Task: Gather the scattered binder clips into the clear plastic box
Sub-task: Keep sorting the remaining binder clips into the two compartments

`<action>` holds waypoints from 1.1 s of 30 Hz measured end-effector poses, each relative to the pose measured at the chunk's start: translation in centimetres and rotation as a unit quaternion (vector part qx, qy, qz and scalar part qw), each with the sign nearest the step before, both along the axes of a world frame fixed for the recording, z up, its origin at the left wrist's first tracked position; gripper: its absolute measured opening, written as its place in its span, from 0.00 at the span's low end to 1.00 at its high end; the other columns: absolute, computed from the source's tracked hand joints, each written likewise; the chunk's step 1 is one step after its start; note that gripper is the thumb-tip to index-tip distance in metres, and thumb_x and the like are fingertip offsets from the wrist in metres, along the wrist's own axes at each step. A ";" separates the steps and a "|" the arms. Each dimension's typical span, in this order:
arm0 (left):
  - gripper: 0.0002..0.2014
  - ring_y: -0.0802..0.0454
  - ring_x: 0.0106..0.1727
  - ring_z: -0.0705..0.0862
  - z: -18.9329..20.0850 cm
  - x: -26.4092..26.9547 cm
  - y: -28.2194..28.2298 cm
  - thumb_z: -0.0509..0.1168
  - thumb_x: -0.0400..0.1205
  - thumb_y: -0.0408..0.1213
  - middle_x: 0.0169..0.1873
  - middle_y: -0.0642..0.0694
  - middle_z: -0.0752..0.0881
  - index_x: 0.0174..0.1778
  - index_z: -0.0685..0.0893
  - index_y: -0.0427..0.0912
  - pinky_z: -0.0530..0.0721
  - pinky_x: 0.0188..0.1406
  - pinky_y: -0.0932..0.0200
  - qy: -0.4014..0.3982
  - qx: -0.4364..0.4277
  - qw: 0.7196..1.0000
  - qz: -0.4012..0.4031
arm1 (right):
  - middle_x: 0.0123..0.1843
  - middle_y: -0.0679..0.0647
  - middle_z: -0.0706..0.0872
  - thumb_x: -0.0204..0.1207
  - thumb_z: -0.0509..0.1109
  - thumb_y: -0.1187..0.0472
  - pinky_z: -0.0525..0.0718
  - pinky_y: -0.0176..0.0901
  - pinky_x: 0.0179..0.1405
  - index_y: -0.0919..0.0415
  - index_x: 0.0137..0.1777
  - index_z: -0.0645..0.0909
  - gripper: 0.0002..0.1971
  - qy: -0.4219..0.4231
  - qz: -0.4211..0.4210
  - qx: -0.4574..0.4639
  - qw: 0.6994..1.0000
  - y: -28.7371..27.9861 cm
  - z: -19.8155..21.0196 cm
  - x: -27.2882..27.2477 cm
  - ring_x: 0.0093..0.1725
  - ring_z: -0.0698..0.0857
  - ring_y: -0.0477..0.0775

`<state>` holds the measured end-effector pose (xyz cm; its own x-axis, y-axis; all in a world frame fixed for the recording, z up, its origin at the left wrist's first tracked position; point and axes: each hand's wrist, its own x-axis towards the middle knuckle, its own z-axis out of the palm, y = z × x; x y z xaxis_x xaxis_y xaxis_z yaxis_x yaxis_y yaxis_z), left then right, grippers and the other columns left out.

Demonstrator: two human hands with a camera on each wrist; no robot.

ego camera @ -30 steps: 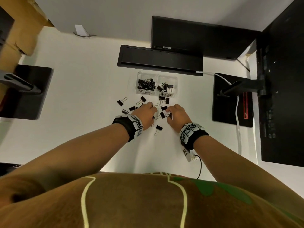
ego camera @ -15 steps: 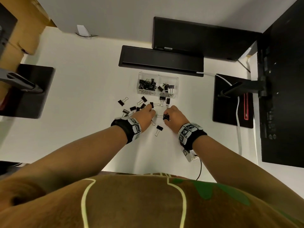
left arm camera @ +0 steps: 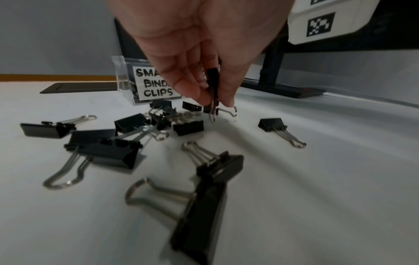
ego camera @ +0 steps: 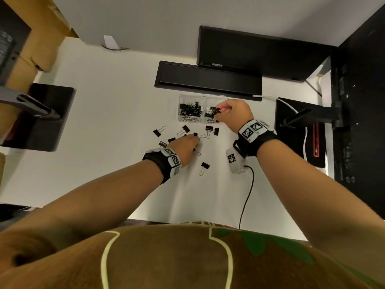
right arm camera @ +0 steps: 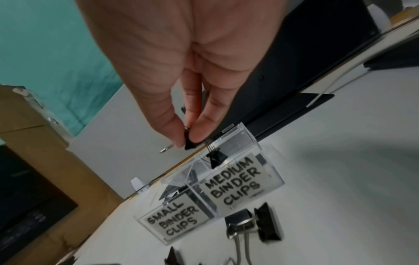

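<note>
A clear plastic box (ego camera: 201,119) (right arm camera: 226,193) with two compartments, labelled small and medium binder clips, stands mid-desk with clips in both. My right hand (ego camera: 229,110) (right arm camera: 190,139) hovers over the medium compartment and pinches black binder clips (right arm camera: 189,144), one dangling (right arm camera: 216,158) above the box. My left hand (ego camera: 187,142) (left arm camera: 213,100) is low over the scattered clips (ego camera: 183,130) and pinches a small black clip (left arm camera: 213,84) by its body, just above the desk. Several loose clips (left arm camera: 108,152) lie around it; one (ego camera: 204,167) lies nearer me.
A flat black bar (ego camera: 208,81) and a monitor (ego camera: 260,53) sit behind the box. Monitor stands (ego camera: 43,117) (ego camera: 300,126) flank the white desk (ego camera: 104,142). A cable (ego camera: 246,197) trails from my right wrist camera. Cardboard boxes (ego camera: 35,42) are at far left.
My right hand has lifted from the scattered clips and moved forward over the medium compartment, holding clips. My left hand has stayed among the clips and raised one slightly.
</note>
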<state>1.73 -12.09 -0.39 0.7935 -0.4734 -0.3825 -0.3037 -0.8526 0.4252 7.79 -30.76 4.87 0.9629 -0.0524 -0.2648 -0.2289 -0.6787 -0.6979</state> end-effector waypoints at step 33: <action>0.10 0.48 0.50 0.81 3.6 8.4 -5.0 0.67 0.80 0.40 0.56 0.43 0.79 0.56 0.81 0.44 0.80 0.52 0.55 -0.046 -0.106 0.987 0.110 | 0.79 0.52 0.66 0.77 0.58 0.71 0.71 0.46 0.71 0.57 0.74 0.71 0.25 0.076 0.160 -0.122 0.977 -0.1 -5.0 -6.3 0.74 0.67 0.57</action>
